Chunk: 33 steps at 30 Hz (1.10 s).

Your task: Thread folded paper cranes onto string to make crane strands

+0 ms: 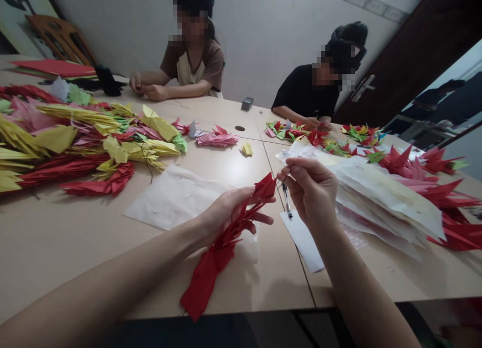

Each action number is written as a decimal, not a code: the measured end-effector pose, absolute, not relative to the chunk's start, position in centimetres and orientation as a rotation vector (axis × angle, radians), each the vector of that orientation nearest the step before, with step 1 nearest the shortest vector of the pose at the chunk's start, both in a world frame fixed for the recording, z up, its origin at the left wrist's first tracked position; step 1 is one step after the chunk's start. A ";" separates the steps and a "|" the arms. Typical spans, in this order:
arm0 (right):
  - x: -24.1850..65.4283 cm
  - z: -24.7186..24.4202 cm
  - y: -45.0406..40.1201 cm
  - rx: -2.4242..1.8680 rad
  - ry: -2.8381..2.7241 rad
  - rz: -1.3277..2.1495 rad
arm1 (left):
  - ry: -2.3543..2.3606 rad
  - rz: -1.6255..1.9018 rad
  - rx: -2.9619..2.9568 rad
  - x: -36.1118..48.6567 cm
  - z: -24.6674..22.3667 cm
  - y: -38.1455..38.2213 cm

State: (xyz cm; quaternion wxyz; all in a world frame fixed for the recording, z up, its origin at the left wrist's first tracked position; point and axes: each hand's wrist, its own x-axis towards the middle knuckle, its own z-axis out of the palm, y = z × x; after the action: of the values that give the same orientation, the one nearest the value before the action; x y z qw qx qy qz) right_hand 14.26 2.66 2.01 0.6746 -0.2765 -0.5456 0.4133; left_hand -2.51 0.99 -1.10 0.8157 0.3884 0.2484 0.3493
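A string of red folded paper pieces hangs from my left hand, its lower end near the table's front edge. The fingers of that hand are wrapped loosely round the string's upper part. To the right, my right hand pinches a thin dark thread that runs from the top red piece. Under and behind my left hand lies a white translucent plastic bag. A pen and a white paper slip are beside my right wrist.
Strings of yellow, red and pink folded paper cover the left side of the table. Stacked plastic bags and red paper strings are at the right. Two people sit across, hands on the table.
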 end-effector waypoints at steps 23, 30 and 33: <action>14.6 2.5 2.8 -0.726 -1.158 0.831 | 0.414 0.872 0.755 -2.7 -0.5 0.5; 14.7 1.9 2.6 -1.034 -1.485 0.342 | 0.451 0.984 0.772 -2.6 -0.4 0.5; 14.5 2.1 2.0 -0.903 -1.734 0.460 | 0.461 0.999 0.776 -2.5 -0.6 0.7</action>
State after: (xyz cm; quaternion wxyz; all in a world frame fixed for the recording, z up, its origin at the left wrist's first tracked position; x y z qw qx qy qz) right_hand 14.49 2.03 2.06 0.5369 -0.3794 -0.7283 0.1933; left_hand -2.54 0.71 -0.59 0.7818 0.3591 0.2136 0.4628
